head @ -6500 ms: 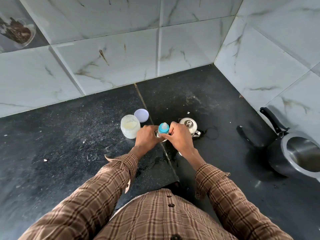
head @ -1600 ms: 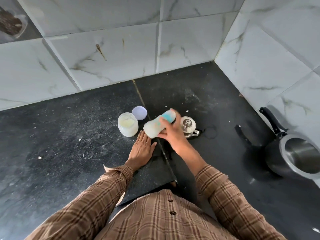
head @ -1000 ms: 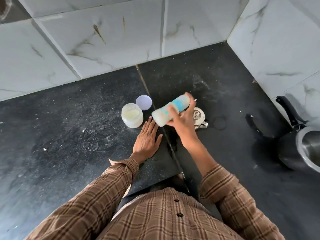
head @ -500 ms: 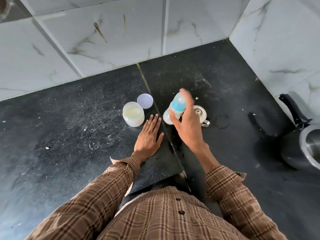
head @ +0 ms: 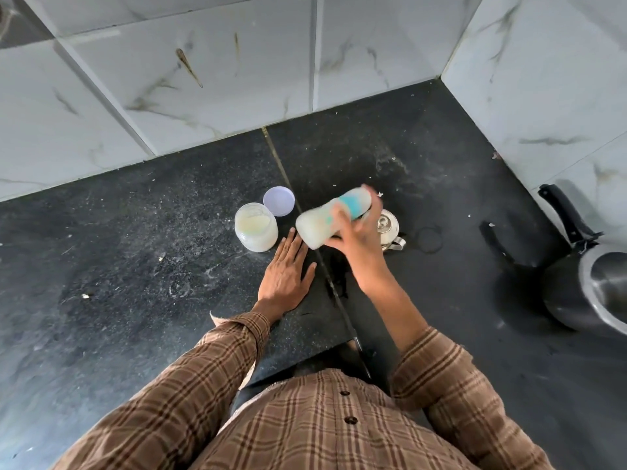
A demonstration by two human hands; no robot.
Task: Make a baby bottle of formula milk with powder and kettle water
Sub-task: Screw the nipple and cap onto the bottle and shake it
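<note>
The right hand (head: 359, 242) is raised above the dark stone table (head: 135, 283) with its grip closed round the baby bottle (head: 330, 217), which lies tilted almost on its side in the air, its pale milky base toward the powder jar and its blue-banded upper end pointing away. The bottle is blurred, so its teat and cap cannot be told apart clearly; it seems to be full of whitish liquid.

The powder jar (head: 256, 230), open and holding cream-coloured powder, stands on the table just left of the bottle's base. Its pale lilac lid (head: 279, 201) lies flat just behind the jar, touching or nearly touching its rim.

The left hand (head: 286, 276) lies flat on the table, palm down and fingers spread, holding nothing, with its fingertips close to the jar's near right side.

A small steel kettle (head: 388, 228) stands to the right of the jar, partly hidden behind the right hand. Well to the right of the jar, at the table's edge by the tiled wall, sits a dark pan (head: 583, 286) with a black handle.
</note>
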